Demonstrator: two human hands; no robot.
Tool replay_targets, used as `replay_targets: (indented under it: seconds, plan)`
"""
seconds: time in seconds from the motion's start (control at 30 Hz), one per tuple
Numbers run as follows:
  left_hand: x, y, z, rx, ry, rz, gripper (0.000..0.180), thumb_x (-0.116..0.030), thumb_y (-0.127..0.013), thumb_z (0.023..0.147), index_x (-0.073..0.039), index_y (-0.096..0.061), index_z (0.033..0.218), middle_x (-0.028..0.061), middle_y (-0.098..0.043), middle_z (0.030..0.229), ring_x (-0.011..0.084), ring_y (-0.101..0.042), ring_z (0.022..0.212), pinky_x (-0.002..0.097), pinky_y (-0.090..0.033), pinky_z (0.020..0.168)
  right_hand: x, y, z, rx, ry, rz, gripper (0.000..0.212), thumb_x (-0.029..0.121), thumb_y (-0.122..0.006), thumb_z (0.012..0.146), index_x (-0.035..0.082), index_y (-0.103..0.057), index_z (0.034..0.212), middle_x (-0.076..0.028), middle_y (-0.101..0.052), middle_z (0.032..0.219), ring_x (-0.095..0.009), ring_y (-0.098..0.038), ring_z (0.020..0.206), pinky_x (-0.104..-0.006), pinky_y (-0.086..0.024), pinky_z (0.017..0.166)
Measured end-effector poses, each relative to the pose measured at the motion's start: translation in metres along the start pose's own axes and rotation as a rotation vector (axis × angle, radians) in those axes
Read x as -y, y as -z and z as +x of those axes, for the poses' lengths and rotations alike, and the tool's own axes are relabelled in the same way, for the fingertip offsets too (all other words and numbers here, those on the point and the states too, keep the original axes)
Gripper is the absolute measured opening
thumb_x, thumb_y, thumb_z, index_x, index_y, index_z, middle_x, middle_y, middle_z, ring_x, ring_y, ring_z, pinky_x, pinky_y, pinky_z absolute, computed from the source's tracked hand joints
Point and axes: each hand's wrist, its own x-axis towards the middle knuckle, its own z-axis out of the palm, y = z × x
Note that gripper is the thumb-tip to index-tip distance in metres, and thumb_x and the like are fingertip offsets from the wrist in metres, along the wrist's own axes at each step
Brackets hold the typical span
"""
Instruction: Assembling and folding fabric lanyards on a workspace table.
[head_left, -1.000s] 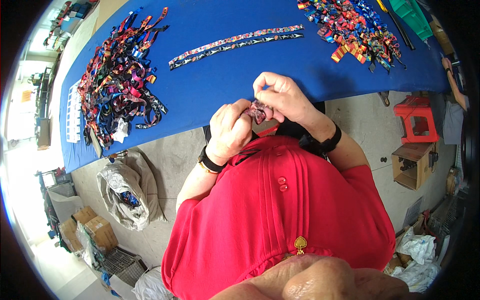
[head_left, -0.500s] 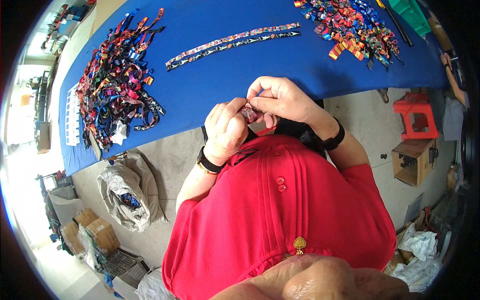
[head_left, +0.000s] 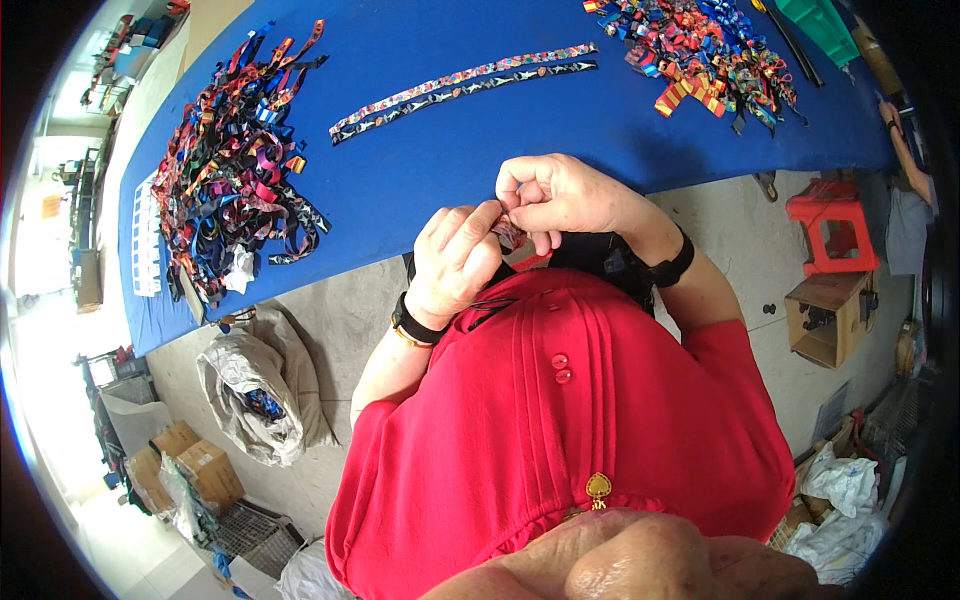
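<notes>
Both hands meet at the near edge of the blue-covered table (head_left: 420,180). My left hand (head_left: 455,258) is closed round a small bunched reddish patterned ribbon (head_left: 510,236), mostly hidden by the fingers. From the right, my right hand (head_left: 565,200) pinches at the upper end of the same ribbon with thumb and forefinger. Beyond the hands, two flat patterned straps lie side by side: a light multicoloured strap (head_left: 460,78) and a black strap with white figures (head_left: 470,96).
A tangled heap of straps (head_left: 235,170) covers the table's left side. Short coloured strap pieces (head_left: 700,60) are piled at the far right, beside a green bin (head_left: 820,30). An open sack (head_left: 260,390) stands on the floor at left; a red stool (head_left: 832,228) is at right.
The fingers have shifted slightly around the ribbon, and less of it shows its red side. Both hands stay in nearly the same place.
</notes>
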Motion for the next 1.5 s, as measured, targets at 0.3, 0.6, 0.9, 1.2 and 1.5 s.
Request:
replay_targets:
  seconds: [0.3, 0.6, 0.9, 1.2, 1.5]
  plan:
    - [-0.002, -0.006, 0.002, -0.031, 0.101, 0.008, 0.028, 0.013, -0.068, 0.061, -0.002, -0.05, 0.077, 0.0168, -0.069, 0.101, 0.0303, -0.068, 0.079, 0.0396, -0.056, 0.068, -0.009, -0.004, 0.004, -0.113, 0.167, 0.1, 0.003, 0.009, -0.058, 0.093, 0.01, -0.056, 0.094, -0.003, -0.065, 0.07, -0.006, -0.06, 0.054, -0.0212, -0.037, 0.038]
    - [0.0, -0.011, 0.002, -0.018, 0.137, -0.028, 0.023, 0.005, -0.067, 0.063, 0.001, -0.05, 0.078, 0.0189, -0.063, 0.11, 0.0356, -0.066, 0.1, 0.0426, -0.056, 0.083, -0.015, -0.012, 0.012, -0.502, 0.526, -0.378, 0.009, 0.002, -0.062, 0.087, 0.006, -0.057, 0.093, -0.005, -0.061, 0.08, -0.013, -0.059, 0.064, -0.029, -0.046, 0.053]
    - [-0.001, -0.007, 0.005, -0.088, 0.202, 0.067, 0.025, 0.015, -0.067, 0.064, 0.0, -0.057, 0.082, 0.0184, -0.062, 0.104, 0.0348, -0.064, 0.088, 0.041, -0.053, 0.074, -0.009, -0.026, 0.011, -0.745, 0.668, -0.566, 0.015, 0.0, -0.065, 0.082, 0.004, -0.058, 0.095, -0.009, -0.061, 0.088, -0.024, -0.061, 0.067, -0.0346, -0.051, 0.059]
    - [-0.004, -0.002, 0.002, -0.115, 0.277, 0.114, 0.028, 0.009, -0.07, 0.067, -0.004, -0.066, 0.091, 0.0122, -0.061, 0.096, 0.0283, -0.061, 0.077, 0.0364, -0.051, 0.065, -0.012, -0.019, 0.004, -0.724, 0.922, -0.831, 0.018, -0.001, -0.07, 0.078, 0.004, -0.062, 0.092, -0.009, -0.064, 0.1, -0.026, -0.067, 0.07, -0.0357, -0.058, 0.061]
    - [-0.013, -0.011, 0.009, -0.28, 0.96, -0.815, 0.014, 0.008, -0.062, 0.09, -0.001, -0.053, 0.094, 0.0129, -0.07, 0.104, 0.0073, -0.065, 0.071, 0.0235, -0.053, 0.059, -0.019, -0.019, 0.009, -0.688, 0.692, -0.701, 0.017, -0.003, -0.068, 0.082, 0.005, -0.059, 0.094, -0.012, -0.065, 0.09, -0.033, -0.068, 0.071, -0.0407, -0.056, 0.059]
